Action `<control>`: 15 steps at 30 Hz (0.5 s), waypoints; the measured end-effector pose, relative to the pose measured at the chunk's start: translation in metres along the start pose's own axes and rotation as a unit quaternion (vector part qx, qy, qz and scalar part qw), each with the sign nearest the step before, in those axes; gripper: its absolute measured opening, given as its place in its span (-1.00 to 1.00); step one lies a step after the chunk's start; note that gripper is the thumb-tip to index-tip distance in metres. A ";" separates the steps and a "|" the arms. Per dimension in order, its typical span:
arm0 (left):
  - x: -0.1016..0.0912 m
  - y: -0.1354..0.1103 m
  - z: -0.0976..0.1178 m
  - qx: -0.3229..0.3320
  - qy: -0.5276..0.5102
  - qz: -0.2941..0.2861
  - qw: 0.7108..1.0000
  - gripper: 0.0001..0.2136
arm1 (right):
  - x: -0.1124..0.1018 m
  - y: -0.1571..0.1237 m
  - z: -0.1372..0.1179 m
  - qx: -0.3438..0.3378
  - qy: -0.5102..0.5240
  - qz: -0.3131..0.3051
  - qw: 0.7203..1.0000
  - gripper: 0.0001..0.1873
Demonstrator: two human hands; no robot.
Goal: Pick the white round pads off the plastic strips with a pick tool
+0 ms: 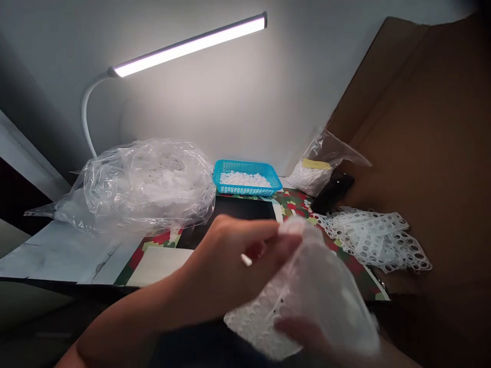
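Note:
My left hand (233, 255) reaches in from the lower left, its thumb and fingers closed in a pinch at the top of a translucent white sheet (326, 291). The sheet is blurred and bent over, with rows of round shapes on its lower left part and a few small dark dots. My right hand (303, 329) is at the lower right, mostly hidden by the sheet; its blurred fingers grip the sheet from below. Beyond the hands stands a blue plastic basket (249, 191) with many small white discs (245, 178) in it.
A large clear plastic bag (153, 189) of white pieces lies left, under a lit lamp (192, 47). Perforated white sheets (378, 240) are piled right. Behind them are a dark object (333, 191) and a smaller bag (312, 176). Cardboard (433, 128) walls the right side.

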State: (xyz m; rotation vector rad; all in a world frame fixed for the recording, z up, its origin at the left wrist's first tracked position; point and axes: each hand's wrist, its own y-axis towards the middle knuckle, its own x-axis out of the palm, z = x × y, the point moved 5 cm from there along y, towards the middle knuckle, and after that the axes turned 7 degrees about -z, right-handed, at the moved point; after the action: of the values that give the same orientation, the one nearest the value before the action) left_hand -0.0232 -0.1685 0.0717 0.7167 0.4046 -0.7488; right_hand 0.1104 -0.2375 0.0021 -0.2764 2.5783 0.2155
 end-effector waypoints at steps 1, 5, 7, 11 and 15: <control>-0.003 0.012 -0.007 -0.010 -0.013 0.009 1.000 -0.66 | -0.006 0.006 0.004 0.018 0.043 0.046 0.998 -0.36; 0.010 0.050 -0.073 -0.070 -0.092 -0.040 0.992 -0.61 | -0.023 0.042 0.045 0.071 0.176 0.157 0.969 -0.52; 0.025 0.059 -0.115 -0.127 -0.123 -0.096 0.979 -0.60 | -0.027 0.064 0.075 0.060 0.214 0.163 0.961 -0.51; 0.047 0.068 -0.181 -0.186 -0.107 -0.105 0.971 -0.57 | -0.032 0.099 0.134 0.070 0.180 0.144 0.970 -0.48; 0.056 0.075 -0.221 -0.217 -0.054 -0.090 0.970 -0.59 | -0.034 0.128 0.164 0.088 0.101 0.114 0.984 -0.43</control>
State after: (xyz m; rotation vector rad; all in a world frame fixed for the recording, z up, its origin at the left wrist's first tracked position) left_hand 0.0510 0.0020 -0.0808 0.2275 0.5171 -0.8304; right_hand 0.1898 -0.0747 -0.1063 0.0658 2.8074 0.0425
